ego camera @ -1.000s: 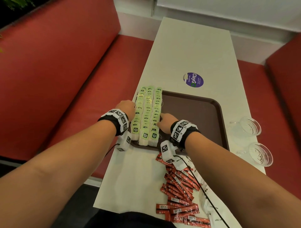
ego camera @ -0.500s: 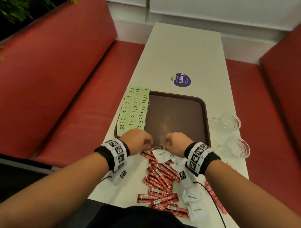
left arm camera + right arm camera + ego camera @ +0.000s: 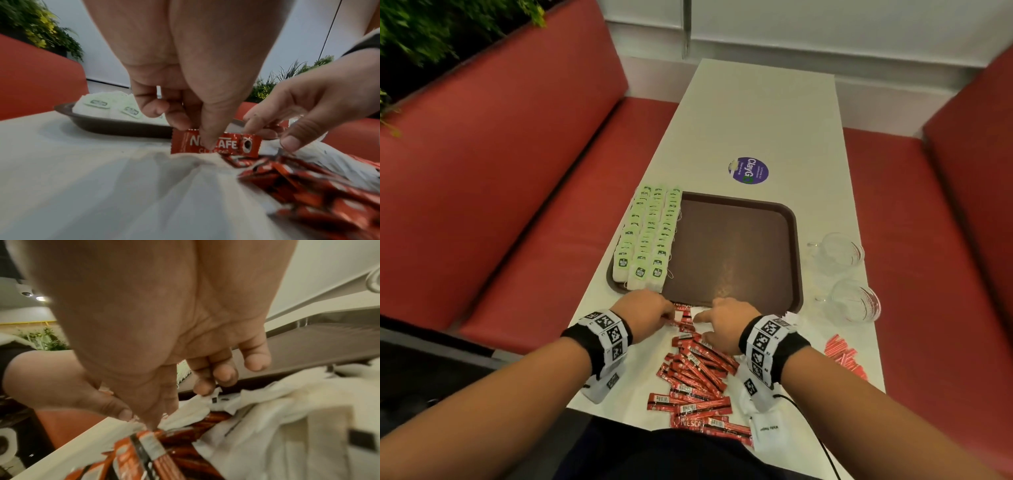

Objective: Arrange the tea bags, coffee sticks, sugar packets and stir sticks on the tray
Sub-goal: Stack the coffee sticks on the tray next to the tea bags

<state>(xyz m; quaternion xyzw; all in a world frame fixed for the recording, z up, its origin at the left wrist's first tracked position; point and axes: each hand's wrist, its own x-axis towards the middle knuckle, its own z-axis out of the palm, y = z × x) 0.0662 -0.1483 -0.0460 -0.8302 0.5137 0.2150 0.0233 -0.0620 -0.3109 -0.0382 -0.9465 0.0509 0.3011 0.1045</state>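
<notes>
A brown tray (image 3: 736, 260) lies on the white table, with green-tagged tea bags (image 3: 650, 236) in three rows along its left side. Just in front of its near edge, my left hand (image 3: 664, 313) pinches a red Nescafe coffee stick (image 3: 226, 144) between thumb and fingers and holds it on edge on the table. My right hand (image 3: 705, 315) is beside it. Its thumb and curled fingers (image 3: 203, 389) close on a white sugar packet (image 3: 195, 408) on top of the pile. More coffee sticks (image 3: 698, 370) lie heaped under my wrists.
Two clear glass cups (image 3: 839, 250) (image 3: 856, 301) stand right of the tray. Small red sticks (image 3: 842, 356) lie near the table's right edge. A purple sticker (image 3: 749, 170) sits beyond the tray. Red bench seats flank the table.
Both hands have come back from the tea bags on the tray to the pile at its near edge. The left hand has taken hold of a coffee stick.
</notes>
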